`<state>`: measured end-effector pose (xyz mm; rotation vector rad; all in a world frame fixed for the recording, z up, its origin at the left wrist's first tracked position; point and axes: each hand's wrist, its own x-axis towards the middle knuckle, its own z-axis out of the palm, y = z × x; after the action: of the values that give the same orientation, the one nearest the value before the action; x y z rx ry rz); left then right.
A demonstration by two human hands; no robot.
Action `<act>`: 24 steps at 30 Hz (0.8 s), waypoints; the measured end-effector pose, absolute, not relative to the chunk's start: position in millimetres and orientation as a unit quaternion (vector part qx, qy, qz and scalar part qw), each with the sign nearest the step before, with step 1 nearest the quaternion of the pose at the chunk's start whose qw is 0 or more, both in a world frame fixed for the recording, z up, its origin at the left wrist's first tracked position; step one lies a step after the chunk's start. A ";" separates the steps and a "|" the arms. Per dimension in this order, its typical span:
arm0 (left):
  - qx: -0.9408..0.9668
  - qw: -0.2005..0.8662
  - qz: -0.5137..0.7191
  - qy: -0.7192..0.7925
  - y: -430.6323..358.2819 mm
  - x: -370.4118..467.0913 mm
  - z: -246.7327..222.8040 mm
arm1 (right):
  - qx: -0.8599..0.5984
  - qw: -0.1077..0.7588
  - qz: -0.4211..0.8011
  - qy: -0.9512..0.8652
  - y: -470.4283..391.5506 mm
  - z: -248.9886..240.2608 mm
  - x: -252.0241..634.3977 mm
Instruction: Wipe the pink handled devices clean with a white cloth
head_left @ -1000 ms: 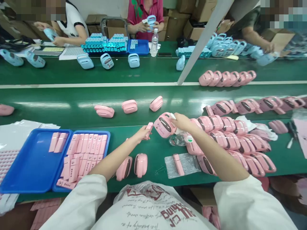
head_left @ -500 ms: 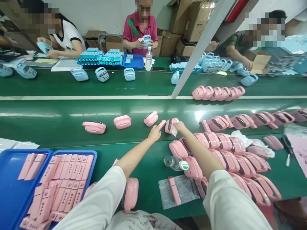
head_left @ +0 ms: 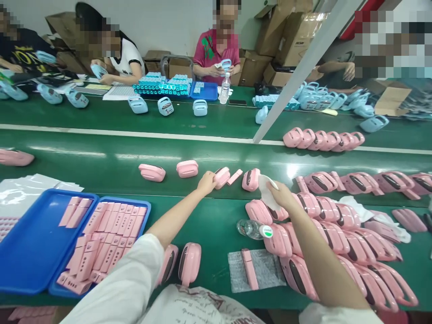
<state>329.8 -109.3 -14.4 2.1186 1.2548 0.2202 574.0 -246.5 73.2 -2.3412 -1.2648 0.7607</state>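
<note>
My left hand (head_left: 206, 182) is closed on the left end of a pink plastic housing (head_left: 222, 178) on the green belt. Just right of it lies a loose pink stick-shaped piece (head_left: 235, 177). Another pink housing with a dark oval window (head_left: 250, 180) stands beside that, apart from both hands. A white cloth (head_left: 267, 191) hangs from my right hand (head_left: 281, 194), whose fingers are closed on it, above the front rows of pink housings (head_left: 310, 204). Two more pink housings (head_left: 187, 168) sit left of my left hand.
Blue trays (head_left: 30, 247) with pink stick pieces stand at left. A clear bottle (head_left: 249, 228) lies near a grey sheet (head_left: 236, 270) bearing one stick piece. A slanted metal post (head_left: 297, 67) rises beyond the belt. Co-workers across handle light-blue housings (head_left: 200, 107).
My left hand has let go of the stick piece, now on the belt, and moved left onto a housing. My right hand has drawn back rightward from its housing with the cloth.
</note>
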 end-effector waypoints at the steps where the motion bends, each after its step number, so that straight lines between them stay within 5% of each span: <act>1: 0.806 0.335 0.083 0.481 -119.3 312.0 -13.1 | -0.827 0.192 0.271 -0.454 -265.9 80.1 569.6; 6: 0.763 0.352 0.071 0.538 -185.3 215.1 -10.4 | -0.858 0.185 0.183 -0.443 -355.9 85.5 543.0; 13: 0.747 0.331 0.040 0.575 -250.7 173.1 -12.9 | -0.723 0.213 -0.009 -0.657 -402.1 21.5 500.0; 19: 0.767 0.328 -0.038 0.550 -209.5 176.8 3.5 | -0.727 0.364 -0.108 -0.573 -374.5 -16.5 500.3; 24: 0.791 0.251 0.023 0.558 -127.7 204.7 16.4 | -0.803 0.450 -0.169 -0.352 -358.5 6.8 512.0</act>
<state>204.7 -127.7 16.4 2.1519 1.5171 0.0614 512.0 -358.5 6.8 -1.9858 -0.8715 -0.4176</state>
